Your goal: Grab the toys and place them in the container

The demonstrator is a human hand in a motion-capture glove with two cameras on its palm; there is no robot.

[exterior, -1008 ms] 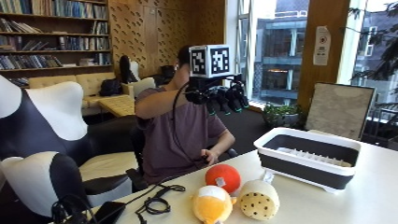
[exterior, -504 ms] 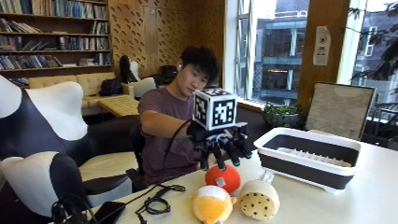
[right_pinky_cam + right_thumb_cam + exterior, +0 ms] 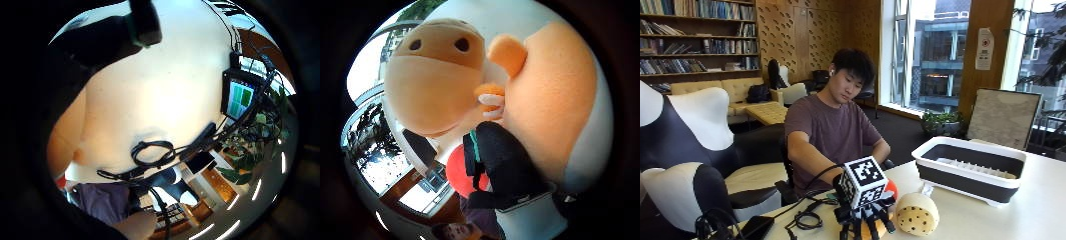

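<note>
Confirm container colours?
White rim, dark grey walls on the container; shows best in the outside view.

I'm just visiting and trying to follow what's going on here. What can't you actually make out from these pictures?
- Gloved right hand, outside view: the lower edge cuts off the fingertips, so any grip is unclear.
- Yellow toy: hidden behind that hand in the outside view; only close-up parts show in the thumb side palm view.
- Red ball: mostly hidden behind the hand.
- Container: its near wall hides the bottom.
</note>
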